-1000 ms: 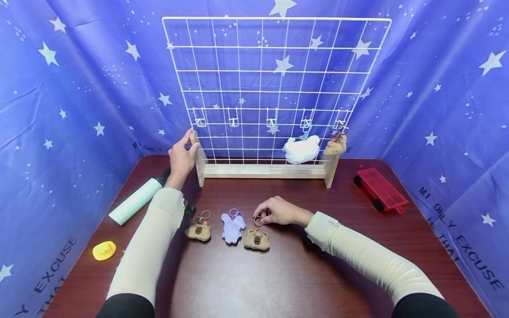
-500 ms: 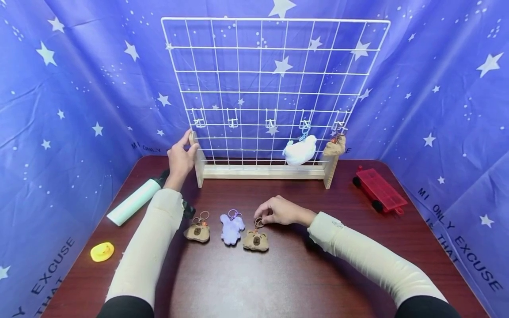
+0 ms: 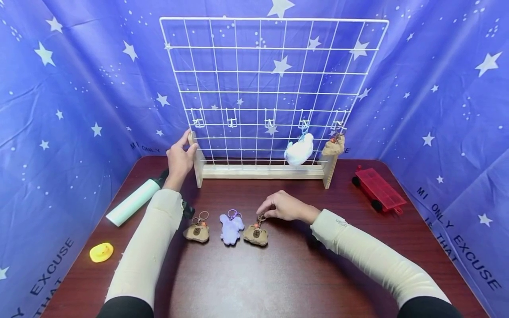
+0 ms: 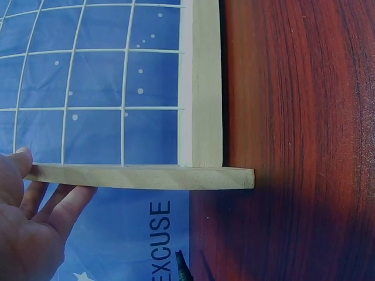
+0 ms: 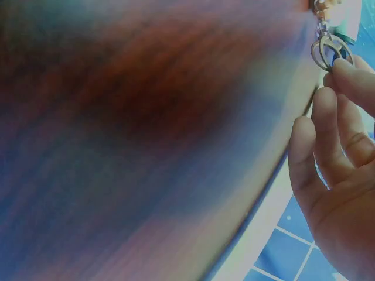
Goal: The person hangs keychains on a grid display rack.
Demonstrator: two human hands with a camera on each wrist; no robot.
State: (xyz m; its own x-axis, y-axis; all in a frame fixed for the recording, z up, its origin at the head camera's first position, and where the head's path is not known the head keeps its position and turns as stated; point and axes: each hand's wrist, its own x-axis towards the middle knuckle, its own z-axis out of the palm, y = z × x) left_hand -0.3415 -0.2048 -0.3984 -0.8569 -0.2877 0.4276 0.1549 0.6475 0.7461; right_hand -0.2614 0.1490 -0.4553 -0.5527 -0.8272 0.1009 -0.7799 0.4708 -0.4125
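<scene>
My right hand [image 3: 284, 206] pinches the metal ring of a brown bear-faced plush keychain [image 3: 256, 235] between thumb and fingertips. Those rings [image 5: 331, 54] show at the top right of the right wrist view. On the left, my left hand [image 3: 180, 159] grips the wooden side post [image 4: 140, 177] of a white wire grid rack [image 3: 258, 92], thumb on one side and fingers on the other. A purple plush keychain [image 3: 231, 230] and another brown one [image 3: 196, 233] lie on the table left of the held one.
Several white hooks [image 3: 232, 123] line the grid. From the two rightmost hang a white plush [image 3: 300, 150] and a brown plush [image 3: 334, 145]. A mint bottle [image 3: 133, 202] and yellow hat-like piece [image 3: 101, 252] lie left; a red wheeled cart [image 3: 379, 190] stands right.
My right hand has lifted slightly, and the pinched keychain has tilted and risen with it. The hanging white plush has swung round. My left hand keeps its grip on the post.
</scene>
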